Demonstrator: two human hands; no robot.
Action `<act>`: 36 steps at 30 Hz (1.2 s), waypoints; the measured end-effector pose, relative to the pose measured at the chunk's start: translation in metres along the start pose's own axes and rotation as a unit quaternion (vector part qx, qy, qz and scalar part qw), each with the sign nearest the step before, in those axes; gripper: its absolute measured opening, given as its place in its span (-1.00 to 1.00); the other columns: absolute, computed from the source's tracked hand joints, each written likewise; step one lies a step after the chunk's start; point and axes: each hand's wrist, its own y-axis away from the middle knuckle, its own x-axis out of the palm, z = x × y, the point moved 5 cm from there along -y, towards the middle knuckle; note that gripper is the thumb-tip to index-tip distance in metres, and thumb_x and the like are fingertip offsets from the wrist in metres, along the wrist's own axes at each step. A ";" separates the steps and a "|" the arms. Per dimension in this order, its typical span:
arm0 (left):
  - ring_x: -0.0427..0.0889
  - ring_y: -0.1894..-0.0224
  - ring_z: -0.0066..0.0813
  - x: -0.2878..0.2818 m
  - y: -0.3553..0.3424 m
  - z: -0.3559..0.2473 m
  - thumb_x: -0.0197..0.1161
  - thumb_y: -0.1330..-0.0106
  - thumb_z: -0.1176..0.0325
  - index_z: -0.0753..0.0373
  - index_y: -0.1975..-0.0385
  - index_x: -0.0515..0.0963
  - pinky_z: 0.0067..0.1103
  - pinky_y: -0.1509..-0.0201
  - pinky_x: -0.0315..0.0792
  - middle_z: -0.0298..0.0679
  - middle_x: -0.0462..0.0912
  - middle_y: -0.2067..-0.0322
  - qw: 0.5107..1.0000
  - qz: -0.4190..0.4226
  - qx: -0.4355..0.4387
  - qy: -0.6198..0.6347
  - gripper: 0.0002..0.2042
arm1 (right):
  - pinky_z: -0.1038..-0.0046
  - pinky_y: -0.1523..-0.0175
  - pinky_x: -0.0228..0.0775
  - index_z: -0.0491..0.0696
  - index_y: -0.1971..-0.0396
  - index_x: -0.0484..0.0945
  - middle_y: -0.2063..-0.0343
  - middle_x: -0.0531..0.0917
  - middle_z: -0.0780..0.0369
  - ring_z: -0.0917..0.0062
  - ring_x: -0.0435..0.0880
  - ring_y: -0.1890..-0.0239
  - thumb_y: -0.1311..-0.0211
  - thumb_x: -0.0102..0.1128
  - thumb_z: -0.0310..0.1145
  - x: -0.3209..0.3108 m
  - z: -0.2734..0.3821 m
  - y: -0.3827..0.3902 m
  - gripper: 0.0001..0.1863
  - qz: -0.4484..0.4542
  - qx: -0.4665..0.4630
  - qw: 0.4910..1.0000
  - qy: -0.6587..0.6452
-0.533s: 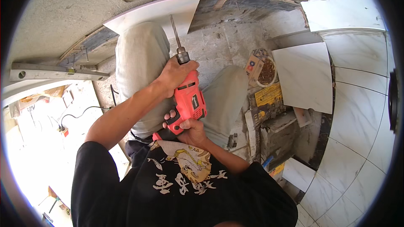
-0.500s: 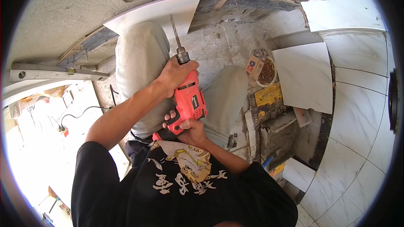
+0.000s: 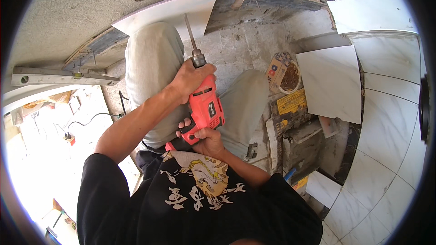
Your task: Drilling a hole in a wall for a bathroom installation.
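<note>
A red power drill (image 3: 206, 106) lies across the space between my knees, its long bit (image 3: 190, 31) pointing away from me. The bit's tip meets a white tile (image 3: 200, 7) that stands against the rough wall beyond my left knee; how deep it sits, I cannot tell. My left hand (image 3: 193, 79) wraps the front of the drill body, just behind the chuck (image 3: 198, 59). Close to my belly, my right hand (image 3: 206, 141) grips the rear handle, with fingers around the trigger side.
A metal spirit level (image 3: 63, 78) lies at the left, near bolts (image 3: 94, 57) jutting from the ledge. A black cord (image 3: 91, 118) runs there too. At the right are an open box (image 3: 287, 75), a loose marbled tile (image 3: 331, 81), a yellow-labelled bag (image 3: 291, 103) and a tiled surface (image 3: 386, 118).
</note>
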 end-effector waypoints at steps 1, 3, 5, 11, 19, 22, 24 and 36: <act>0.58 0.54 -0.43 0.000 0.000 0.000 0.27 -0.30 0.33 0.29 0.37 0.46 -0.45 0.45 0.56 -0.19 0.60 0.48 1.000 0.000 0.000 -0.006 -0.82 | 0.12 -0.21 0.40 -0.12 -0.05 0.39 0.15 0.54 0.23 0.34 0.50 -0.07 0.17 0.10 -0.57 0.002 0.001 0.001 -0.40 -0.005 0.001 1.000 0.004; 0.60 0.51 -0.41 -0.001 0.001 -0.001 0.28 -0.30 0.32 0.30 0.36 0.46 -0.44 0.42 0.58 -0.17 0.61 0.46 1.000 0.004 -0.001 -0.010 -0.81 | 0.11 -0.23 0.39 -0.12 -0.08 0.39 0.11 0.55 0.22 0.33 0.49 -0.10 0.14 0.11 -0.57 0.005 0.002 0.004 -0.39 -0.004 -0.001 1.000 0.011; 0.62 0.49 -0.40 -0.001 0.003 -0.002 0.28 -0.31 0.31 0.30 0.34 0.47 -0.43 0.40 0.59 -0.16 0.63 0.44 1.000 0.009 -0.001 -0.014 -0.80 | 0.10 -0.24 0.38 -0.12 -0.10 0.38 0.06 0.56 0.21 0.31 0.49 -0.13 0.11 0.13 -0.58 0.011 0.005 0.007 -0.38 -0.003 -0.003 1.000 0.017; 0.66 0.43 -0.37 -0.002 0.007 0.001 0.28 -0.32 0.27 0.30 0.29 0.47 -0.42 0.34 0.63 -0.13 0.65 0.39 0.999 0.031 -0.011 0.026 -0.78 | 0.12 -0.27 0.37 -0.12 -0.12 0.39 -0.01 0.55 0.17 0.26 0.52 -0.11 0.10 0.14 -0.58 0.008 0.004 0.011 -0.38 0.028 -0.001 0.997 0.067; 0.65 0.45 -0.38 -0.001 0.007 -0.002 0.27 -0.32 0.27 0.30 0.29 0.47 -0.43 0.35 0.62 -0.13 0.64 0.41 0.999 0.034 -0.005 0.007 -0.78 | 0.16 -0.27 0.36 -0.13 -0.08 0.42 0.01 0.54 0.09 0.21 0.56 -0.02 0.15 0.13 -0.55 0.005 0.001 0.009 -0.39 0.015 0.023 0.997 0.066; 0.65 0.47 -0.38 0.000 0.004 -0.002 0.28 -0.32 0.28 0.30 0.30 0.46 -0.43 0.37 0.62 -0.13 0.64 0.41 0.999 0.042 -0.002 0.016 -0.78 | 0.15 -0.28 0.36 -0.12 -0.06 0.43 0.02 0.54 0.09 0.20 0.56 -0.01 0.17 0.13 -0.55 0.005 0.002 0.006 -0.39 0.007 0.007 0.998 0.058; 0.64 0.47 -0.38 -0.001 0.004 -0.002 0.28 -0.32 0.28 0.30 0.30 0.46 -0.43 0.38 0.61 -0.13 0.64 0.41 0.999 0.037 -0.002 0.013 -0.79 | 0.16 -0.27 0.39 -0.12 -0.06 0.42 0.03 0.54 0.13 0.24 0.56 -0.04 0.15 0.12 -0.59 0.006 0.003 0.006 -0.41 0.018 0.014 0.999 0.046; 0.64 0.44 -0.40 -0.005 0.006 0.000 0.31 -0.30 0.26 0.30 0.27 0.48 -0.45 0.34 0.60 -0.16 0.64 0.41 0.999 0.038 -0.007 0.019 -0.76 | 0.09 -0.32 0.35 -0.09 -0.10 0.38 0.05 0.53 0.22 0.33 0.45 -0.19 0.16 0.07 -0.62 0.005 0.001 0.007 -0.36 0.028 0.018 0.998 0.053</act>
